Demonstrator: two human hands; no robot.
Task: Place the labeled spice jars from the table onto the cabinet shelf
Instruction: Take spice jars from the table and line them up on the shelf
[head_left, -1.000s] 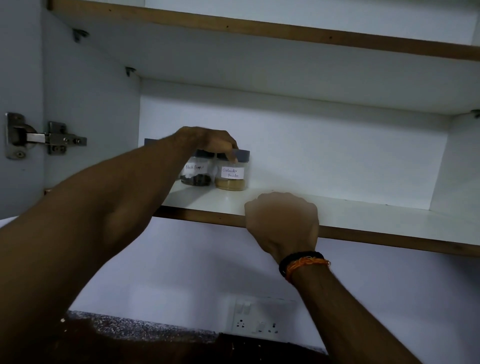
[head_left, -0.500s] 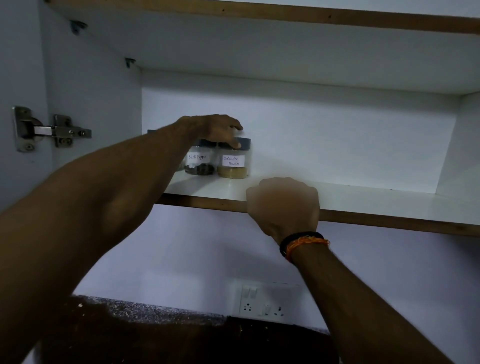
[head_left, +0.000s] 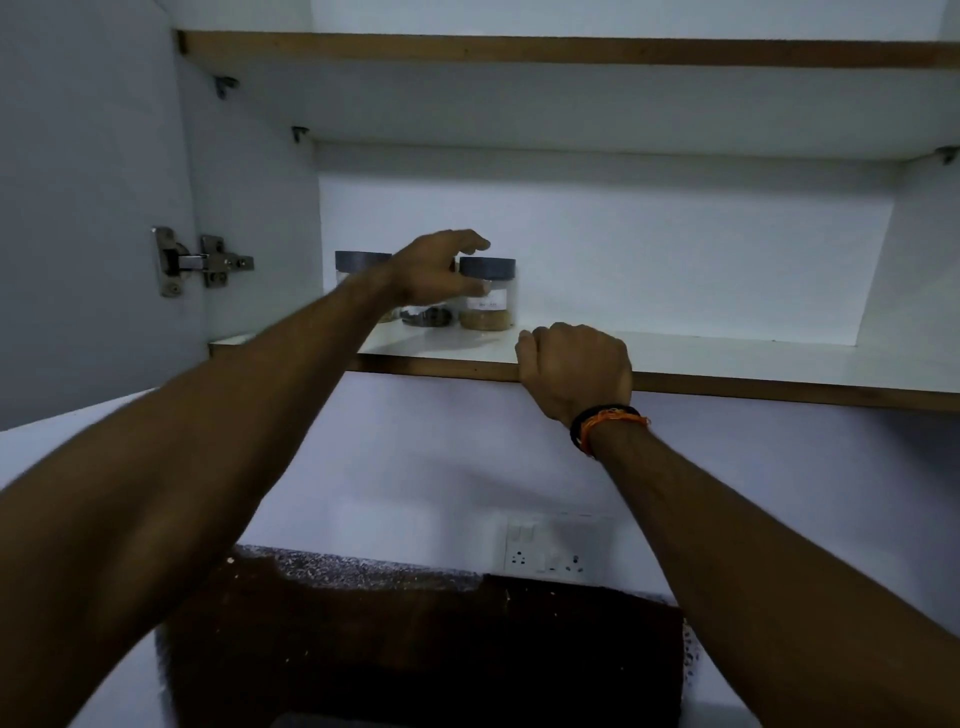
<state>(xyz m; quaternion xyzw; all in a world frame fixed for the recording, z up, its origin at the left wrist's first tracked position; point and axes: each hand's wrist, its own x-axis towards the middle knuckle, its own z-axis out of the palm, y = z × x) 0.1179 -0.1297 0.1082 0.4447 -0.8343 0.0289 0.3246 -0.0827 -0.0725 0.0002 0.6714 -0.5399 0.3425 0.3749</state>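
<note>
head view: three grey-lidded spice jars stand in a row at the left of the cabinet shelf (head_left: 727, 358). the left hand (head_left: 436, 275) hovers before the middle jar (head_left: 428, 314), fingers loosely spread, holding nothing, beside the coriander jar (head_left: 488, 296). the right hand (head_left: 574, 371) curls over the shelf's front edge.
</note>
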